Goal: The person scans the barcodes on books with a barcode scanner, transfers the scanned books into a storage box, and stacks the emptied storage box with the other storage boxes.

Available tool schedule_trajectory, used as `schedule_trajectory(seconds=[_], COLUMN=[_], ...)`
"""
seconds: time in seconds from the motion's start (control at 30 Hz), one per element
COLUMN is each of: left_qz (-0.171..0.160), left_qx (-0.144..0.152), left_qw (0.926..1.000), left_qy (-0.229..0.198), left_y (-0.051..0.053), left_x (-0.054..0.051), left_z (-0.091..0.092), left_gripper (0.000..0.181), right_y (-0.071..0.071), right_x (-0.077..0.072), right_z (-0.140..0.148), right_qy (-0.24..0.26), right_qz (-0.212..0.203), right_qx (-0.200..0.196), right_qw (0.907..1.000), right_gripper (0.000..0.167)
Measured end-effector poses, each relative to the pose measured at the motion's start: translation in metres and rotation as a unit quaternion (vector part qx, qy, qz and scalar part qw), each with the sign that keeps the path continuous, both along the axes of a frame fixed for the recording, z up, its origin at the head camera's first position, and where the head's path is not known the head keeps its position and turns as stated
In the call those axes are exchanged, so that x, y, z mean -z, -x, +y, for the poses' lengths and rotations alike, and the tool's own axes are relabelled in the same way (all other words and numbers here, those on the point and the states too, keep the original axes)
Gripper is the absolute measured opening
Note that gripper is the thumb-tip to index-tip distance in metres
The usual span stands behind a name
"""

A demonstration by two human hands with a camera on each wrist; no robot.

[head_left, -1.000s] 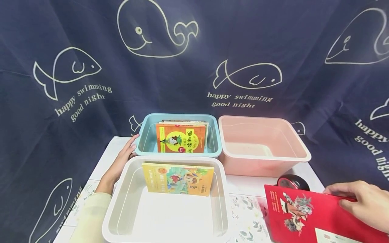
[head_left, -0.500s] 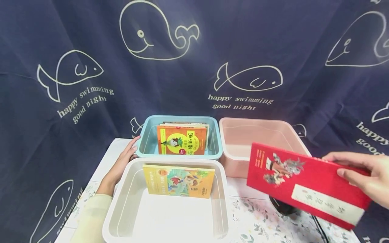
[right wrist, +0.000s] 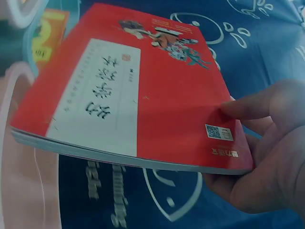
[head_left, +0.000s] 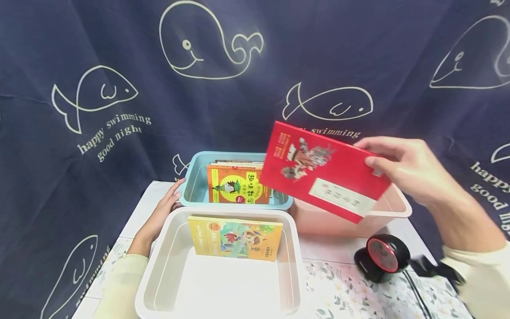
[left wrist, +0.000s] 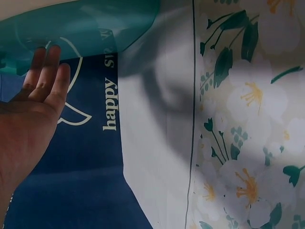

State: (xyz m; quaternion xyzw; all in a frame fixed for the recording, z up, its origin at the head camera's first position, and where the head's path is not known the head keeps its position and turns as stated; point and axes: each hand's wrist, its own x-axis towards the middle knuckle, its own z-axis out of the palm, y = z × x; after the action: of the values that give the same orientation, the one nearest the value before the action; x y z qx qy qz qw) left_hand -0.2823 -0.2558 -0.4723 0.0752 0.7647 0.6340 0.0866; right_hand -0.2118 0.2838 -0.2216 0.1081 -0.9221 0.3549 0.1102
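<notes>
My right hand (head_left: 402, 166) pinches a red book (head_left: 318, 170) by its right end, thumb on the front cover. The book is tilted in the air over the pink bin (head_left: 378, 221), and its far end overlaps the blue bin (head_left: 187, 186). In the right wrist view the book's cover (right wrist: 176, 114) shows a white title panel and a small picture. My left hand (head_left: 161, 210) touches the left side of the blue bin; the left wrist view shows straight fingers (left wrist: 59, 81) against it. An orange book (head_left: 221, 186) stands in the blue bin with several others behind it.
In front, a white bin (head_left: 149, 274) holds a yellow picture book (head_left: 235, 239) leaning on its back wall. A black, red-rimmed device (head_left: 382, 257) with a cable sits on the flowered tabletop (head_left: 330, 288) at right. A navy curtain (head_left: 223, 110) hangs behind.
My right hand has lifted the red book off the right side of the table and carried it up and leftward, uncovering the black device. My left hand stays on the blue bin.
</notes>
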Motion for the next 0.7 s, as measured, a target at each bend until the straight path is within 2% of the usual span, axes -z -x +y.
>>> schedule_trajectory(seconds=[0.17, 0.37, 0.7], left_qz=[0.003, 0.002, 0.002], left_qx=[0.001, -0.001, 0.002], left_qw=[1.0000, 1.0000, 0.9999], left_qy=[0.005, -0.001, -0.010], left_y=[0.001, 0.001, 0.001], left_x=[0.001, 0.002, 0.001], left_z=[0.000, 0.000, 0.001], left_gripper=[0.059, 0.058, 0.057], right_y=[0.033, 0.072, 0.127], right_x=[0.000, 0.007, 0.024], right_z=[-0.043, -0.090, -0.152], right_qy=[0.049, 0.092, 0.127], right_qz=[-0.022, -0.044, -0.111], right_qx=[-0.034, -0.076, -0.097], right_qw=[0.9980, 0.9919, 0.9809], right_gripper=[0.028, 0.029, 0.029])
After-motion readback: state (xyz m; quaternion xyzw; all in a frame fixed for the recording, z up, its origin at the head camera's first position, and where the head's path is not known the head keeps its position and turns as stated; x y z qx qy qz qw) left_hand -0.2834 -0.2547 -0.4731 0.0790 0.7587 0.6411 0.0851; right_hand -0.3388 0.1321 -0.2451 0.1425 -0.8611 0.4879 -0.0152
